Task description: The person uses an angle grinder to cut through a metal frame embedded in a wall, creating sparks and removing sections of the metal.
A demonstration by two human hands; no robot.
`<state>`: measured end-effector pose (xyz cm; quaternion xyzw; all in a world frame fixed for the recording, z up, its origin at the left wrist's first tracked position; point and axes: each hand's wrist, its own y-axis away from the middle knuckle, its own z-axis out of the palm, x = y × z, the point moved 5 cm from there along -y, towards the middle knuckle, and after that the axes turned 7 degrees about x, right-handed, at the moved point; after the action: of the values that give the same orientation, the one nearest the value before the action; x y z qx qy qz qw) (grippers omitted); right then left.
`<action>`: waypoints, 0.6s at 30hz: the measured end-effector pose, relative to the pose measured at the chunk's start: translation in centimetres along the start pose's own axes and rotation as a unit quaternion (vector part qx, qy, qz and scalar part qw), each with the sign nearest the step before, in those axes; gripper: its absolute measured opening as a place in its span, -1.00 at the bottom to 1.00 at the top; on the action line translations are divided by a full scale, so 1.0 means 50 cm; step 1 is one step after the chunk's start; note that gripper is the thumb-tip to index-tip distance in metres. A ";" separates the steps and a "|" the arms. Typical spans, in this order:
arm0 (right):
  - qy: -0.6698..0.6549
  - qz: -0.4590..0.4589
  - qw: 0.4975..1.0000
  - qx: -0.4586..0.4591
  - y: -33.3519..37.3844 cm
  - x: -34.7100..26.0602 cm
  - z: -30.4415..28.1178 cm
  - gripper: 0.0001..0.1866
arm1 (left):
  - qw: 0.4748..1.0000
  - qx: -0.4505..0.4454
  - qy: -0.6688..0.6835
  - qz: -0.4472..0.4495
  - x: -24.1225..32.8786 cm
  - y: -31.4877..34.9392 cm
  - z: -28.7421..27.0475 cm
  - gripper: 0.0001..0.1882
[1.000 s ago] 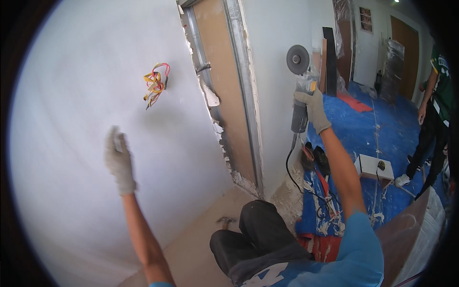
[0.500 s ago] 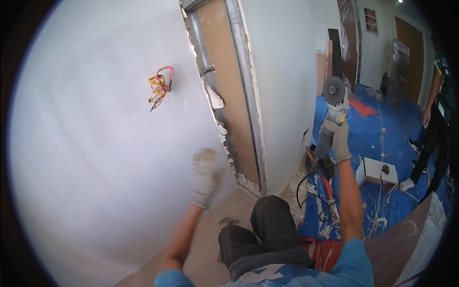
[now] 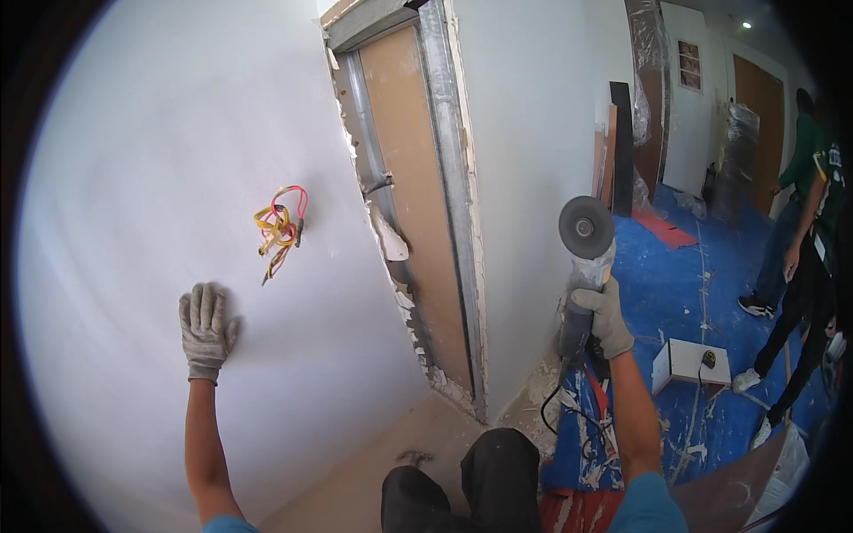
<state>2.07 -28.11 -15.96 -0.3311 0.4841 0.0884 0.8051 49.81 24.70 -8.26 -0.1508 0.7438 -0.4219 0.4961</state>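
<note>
My left hand (image 3: 207, 330), in a pale work glove, lies flat against the white wall (image 3: 142, 222) with its fingers stretched out. A bundle of red, yellow and white wires (image 3: 281, 224) sticks out of the wall above and to the right of it. My gloved right hand (image 3: 609, 317) is wrapped round the grey body of an angle grinder (image 3: 576, 324). The grinder points upward, its dark round disc (image 3: 586, 227) at the top; a black cord hangs from its lower end. Whether the disc is spinning I cannot tell.
Between the walls is a ragged cut opening (image 3: 418, 195) with metal studs and brown board inside. A hammer (image 3: 414, 457) lies on the floor. A white box (image 3: 684, 362) carries a tape measure (image 3: 708, 359) on blue sheeting (image 3: 657, 275). Two people (image 3: 800, 258) stand at the right.
My left hand has moved left and come to rest on the wall. The grinder in my right hand has shifted left and down in the picture. A second person shows more at the right.
</note>
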 end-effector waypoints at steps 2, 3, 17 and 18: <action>0.050 -0.034 0.998 -0.003 -0.028 -0.022 0.022 -0.58 | 1.000 0.009 -0.003 0.022 -0.004 0.003 0.003 -0.24; 0.065 -0.037 0.997 -0.026 -0.037 -0.026 0.037 -0.59 | 1.000 0.011 -0.004 0.023 -0.009 0.005 0.004 -0.25; 0.114 -0.050 0.989 -0.078 -0.095 -0.076 0.131 -0.51 | 0.999 0.034 0.006 -0.028 -0.015 0.008 -0.005 -0.39; 0.123 -0.048 0.987 -0.087 -0.092 -0.073 0.131 -0.51 | 0.998 0.042 0.017 -0.039 -0.017 0.009 -0.008 -0.39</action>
<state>7.07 -26.92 -8.80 -0.4310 0.5534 0.0495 0.7110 49.95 25.72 -8.03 -0.1514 0.7274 -0.4738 0.4727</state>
